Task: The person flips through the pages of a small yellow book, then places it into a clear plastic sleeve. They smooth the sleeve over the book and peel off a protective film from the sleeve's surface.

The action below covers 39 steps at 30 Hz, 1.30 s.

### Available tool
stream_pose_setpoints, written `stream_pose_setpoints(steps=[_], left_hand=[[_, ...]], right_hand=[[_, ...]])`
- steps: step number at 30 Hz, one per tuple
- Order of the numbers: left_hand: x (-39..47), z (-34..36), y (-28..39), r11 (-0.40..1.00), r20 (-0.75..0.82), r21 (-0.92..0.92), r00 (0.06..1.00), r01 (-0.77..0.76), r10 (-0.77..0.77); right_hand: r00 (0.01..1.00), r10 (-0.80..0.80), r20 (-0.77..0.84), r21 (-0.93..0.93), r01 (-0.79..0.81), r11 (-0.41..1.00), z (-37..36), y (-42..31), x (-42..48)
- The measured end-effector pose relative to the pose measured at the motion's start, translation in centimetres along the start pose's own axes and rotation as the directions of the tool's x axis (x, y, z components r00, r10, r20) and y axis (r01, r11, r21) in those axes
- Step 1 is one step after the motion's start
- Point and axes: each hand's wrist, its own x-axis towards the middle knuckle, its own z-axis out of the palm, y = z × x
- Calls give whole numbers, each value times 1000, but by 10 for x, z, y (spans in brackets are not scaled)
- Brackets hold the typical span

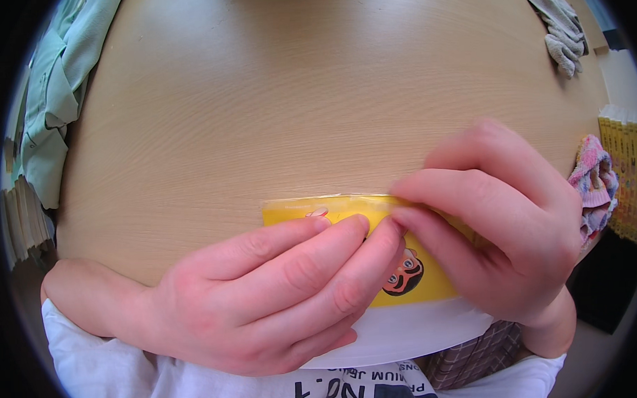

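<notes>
A flat yellow packet [436, 285] with a printed cartoon face on it lies at the table's near edge, close to my body. Clear plastic film [326, 197] shows along its far edge, and a whitish, curved sheet-like part [407, 330] extends below the yellow area; its material is unclear. My left hand [279, 290] lies across the packet with its fingers bunched together on the front. At the far right part of the edge, my right hand [492, 214] pinches the film between thumb and fingers. The fingertips of both hands nearly meet. The packet's left part is covered by my left hand.
Folded pale green cloth [57, 97] lies along the table's left edge, above a stack of books or papers [27, 219]. A grey cloth [563, 38] rests at the far right. Beside my right hand are a multicoloured fuzzy cloth [594, 186] and several yellow-spined books [630, 156].
</notes>
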Motion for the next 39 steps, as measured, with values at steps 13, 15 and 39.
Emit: stream_pose_setpoints(steps=[13, 15, 39], left_hand=[[2, -1, -1, 993, 96, 100, 994, -70, 61], [1, -2, 0, 992, 101, 113, 994, -58, 47], [4, -7, 1, 992, 139, 112, 989, -59, 43]], right_hand=[[1000, 4, 2, -177, -4, 984, -2, -14, 0], [998, 43, -42, -107, -47, 993, 2, -16, 5], [985, 172, -26, 17, -171, 985, -3, -4, -1]])
